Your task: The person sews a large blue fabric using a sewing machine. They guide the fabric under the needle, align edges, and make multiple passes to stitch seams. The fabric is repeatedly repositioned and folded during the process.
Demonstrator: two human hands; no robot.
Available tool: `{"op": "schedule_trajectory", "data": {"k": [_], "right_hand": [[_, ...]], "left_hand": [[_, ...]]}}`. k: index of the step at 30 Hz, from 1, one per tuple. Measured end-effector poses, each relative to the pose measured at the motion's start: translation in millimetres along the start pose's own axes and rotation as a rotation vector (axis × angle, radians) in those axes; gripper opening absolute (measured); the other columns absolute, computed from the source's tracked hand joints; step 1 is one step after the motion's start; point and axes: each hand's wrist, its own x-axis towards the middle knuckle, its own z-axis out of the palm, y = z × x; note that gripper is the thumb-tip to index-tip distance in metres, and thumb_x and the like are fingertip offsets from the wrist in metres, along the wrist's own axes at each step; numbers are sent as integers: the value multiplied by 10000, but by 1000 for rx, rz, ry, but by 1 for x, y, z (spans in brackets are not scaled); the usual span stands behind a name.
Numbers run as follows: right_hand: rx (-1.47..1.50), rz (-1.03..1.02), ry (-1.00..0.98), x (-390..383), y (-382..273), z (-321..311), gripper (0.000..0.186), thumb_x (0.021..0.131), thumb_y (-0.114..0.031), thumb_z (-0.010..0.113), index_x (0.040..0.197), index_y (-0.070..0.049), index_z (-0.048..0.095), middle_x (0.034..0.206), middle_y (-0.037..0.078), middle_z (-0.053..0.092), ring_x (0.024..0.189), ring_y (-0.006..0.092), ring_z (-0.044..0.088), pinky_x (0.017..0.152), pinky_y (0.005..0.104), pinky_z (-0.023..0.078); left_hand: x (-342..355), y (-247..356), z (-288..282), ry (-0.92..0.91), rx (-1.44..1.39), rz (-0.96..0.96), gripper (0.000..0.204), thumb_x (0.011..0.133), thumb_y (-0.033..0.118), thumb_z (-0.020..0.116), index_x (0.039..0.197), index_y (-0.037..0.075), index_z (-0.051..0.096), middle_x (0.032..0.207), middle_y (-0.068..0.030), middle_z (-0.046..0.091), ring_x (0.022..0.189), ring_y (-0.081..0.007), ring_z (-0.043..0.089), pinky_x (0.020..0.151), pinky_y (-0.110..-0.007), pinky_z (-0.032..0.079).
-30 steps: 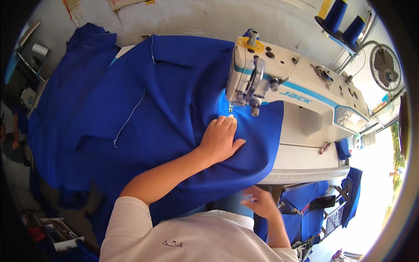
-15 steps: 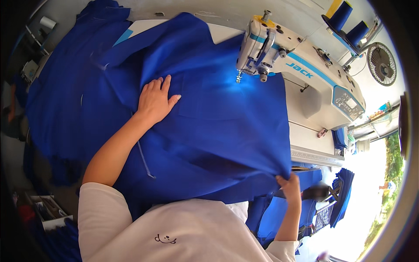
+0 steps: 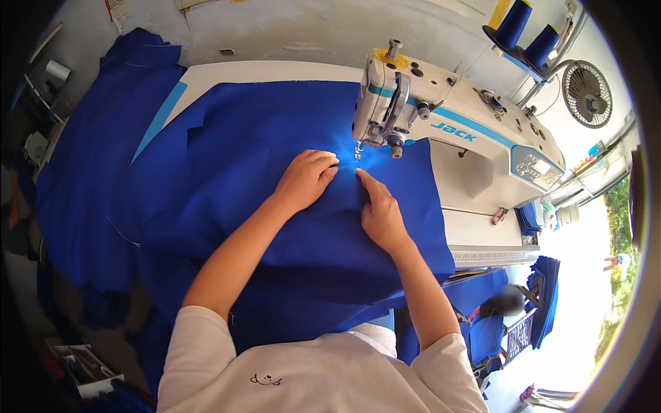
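Note:
A large sheet of blue fabric [image 3: 261,124] lies over the white sewing-machine table [image 3: 220,71], spread under the needle and presser foot [image 3: 357,153] of a white sewing machine [image 3: 468,124]. My left hand [image 3: 306,180] rests on the cloth left of the needle, fingers bent together with the thumb at the fabric. My right hand [image 3: 379,210] lies just below the presser foot, index finger stretched toward it on the cloth and the other fingers curled, partly hidden.
Blue thread cones [image 3: 513,27] and a small fan [image 3: 586,95] sit at upper right. More blue fabric [image 3: 103,172] drapes at left. A box of items [image 3: 86,368] is at lower left; folded blue pieces [image 3: 544,296] hang at right beside a bright opening.
The fabric has been shifted and spread flatter beneath the needle. Both hands have moved to the presser foot, the left rightward, the right up from the near right edge.

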Motion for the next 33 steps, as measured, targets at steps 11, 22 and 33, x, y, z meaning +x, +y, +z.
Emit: {"op": "schedule_trajectory", "data": {"k": [11, 22, 33], "right_hand": [[-331, 22, 137, -5, -20, 10, 237, 706, 38, 621, 937, -18, 609, 964, 128, 602, 934, 328, 565, 833, 417, 464], [-231, -39, 82, -1, 3, 1, 160, 740, 43, 662, 867, -54, 658, 895, 72, 625, 855, 286, 596, 735, 382, 509], [-305, -69, 95, -25, -16, -1, 265, 778, 25, 625, 1030, -37, 680, 1058, 70, 646, 987, 266, 618, 858, 381, 504]], "left_hand": [[0, 26, -12, -247, 134, 362, 372, 910, 327, 597, 1231, 143, 641, 1240, -114, 557, 1184, -272, 501, 1031, -457, 372], [-26, 55, 10, 80, 21, 244, 199, 768, 30, 705, 958, 77, 668, 949, -17, 667, 813, -184, 656, 664, -305, 565], [-28, 49, -2, -43, 12, 310, 171, 733, 45, 754, 897, 58, 705, 913, -22, 676, 831, -177, 638, 712, -296, 560]]}}
